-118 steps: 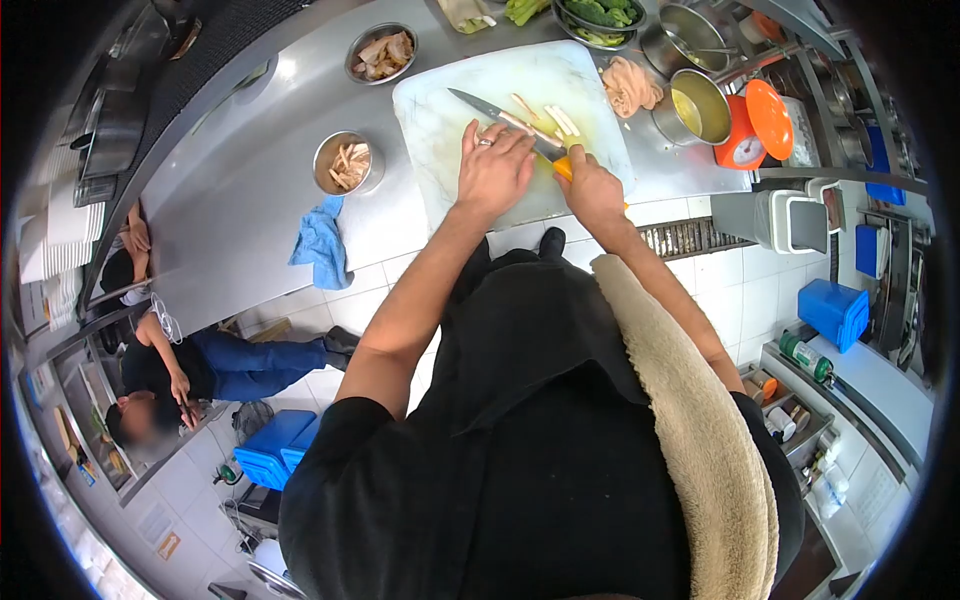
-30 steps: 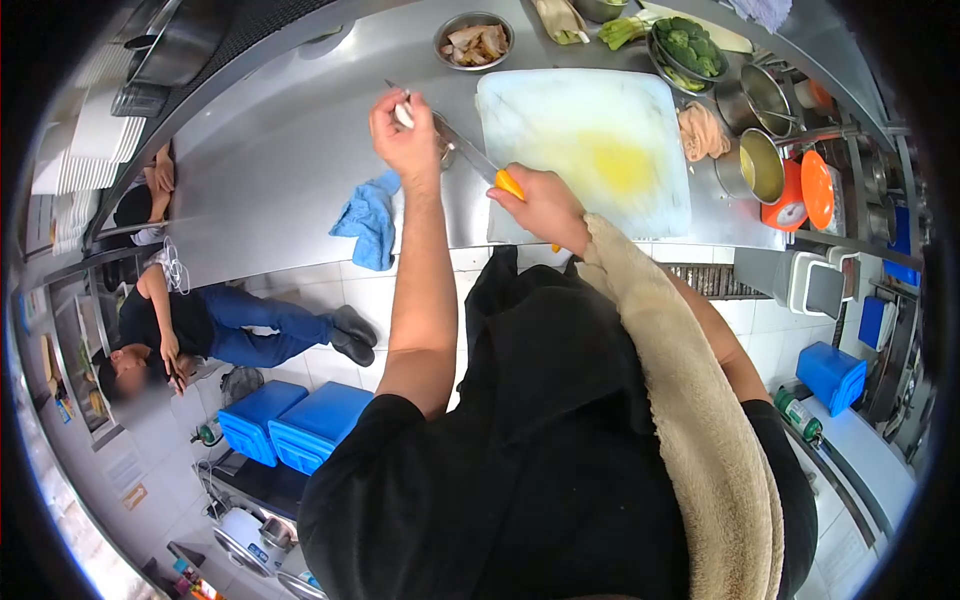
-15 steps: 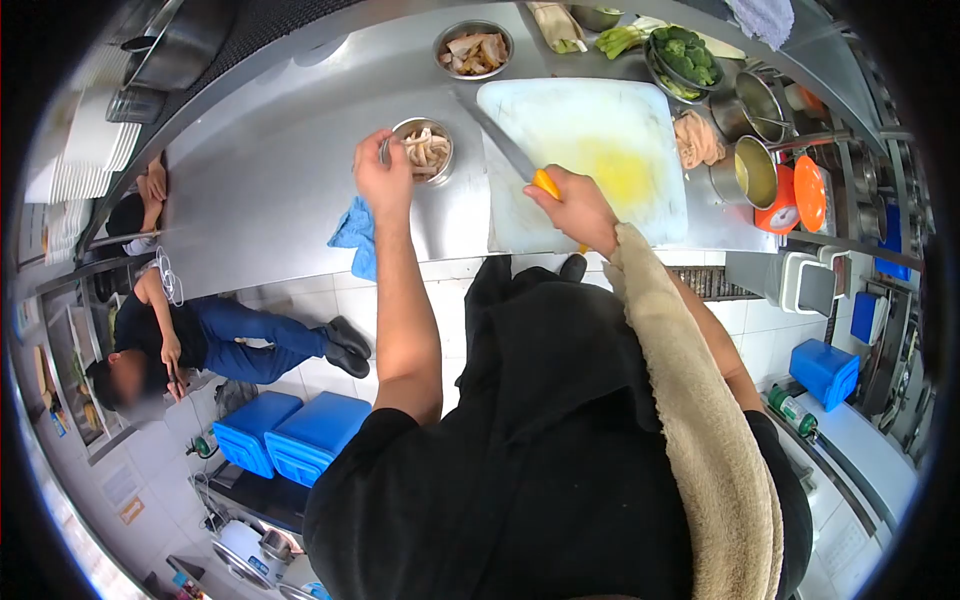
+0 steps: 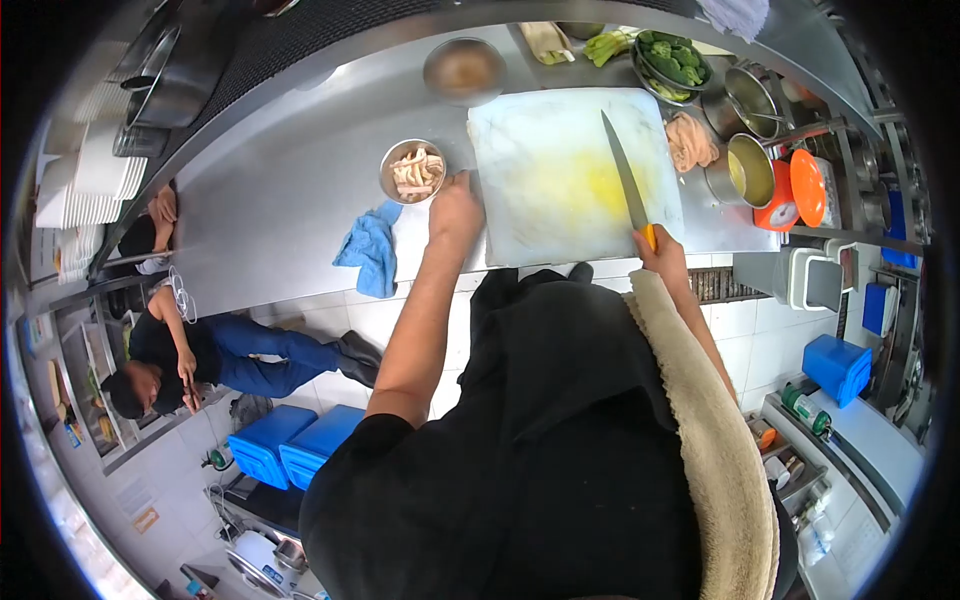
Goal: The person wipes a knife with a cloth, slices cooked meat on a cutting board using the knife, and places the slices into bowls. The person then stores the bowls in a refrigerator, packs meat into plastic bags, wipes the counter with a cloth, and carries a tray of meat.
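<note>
My right hand (image 4: 662, 252) grips a kitchen knife (image 4: 625, 170) by its yellow handle, the long blade pointing away over the right part of the white cutting board (image 4: 530, 140). Wet yellow staining shows on the board. My left hand (image 4: 457, 218) is closed at the board's left edge, just right of a small metal bowl (image 4: 384, 178) of pale sliced strips (image 4: 417, 172). Its fingertips are hidden, so whether it holds anything cannot be made out. A crumpled blue cloth (image 4: 368, 250) lies near the counter's front edge.
Behind the board stands a blurred metal bowl (image 4: 430, 75). Broccoli (image 4: 675, 58), pots (image 4: 738, 105), a pinkish heap (image 4: 690, 142) and an orange scale (image 4: 778, 210) line the right. A person (image 4: 170, 340) stands at left; a shelf edge (image 4: 330, 58) runs along the counter's back.
My left hand has left the bowl of strips and moved right to the board's edge. My right hand has swung the knife rightwards, its blade now pointing away from me.
</note>
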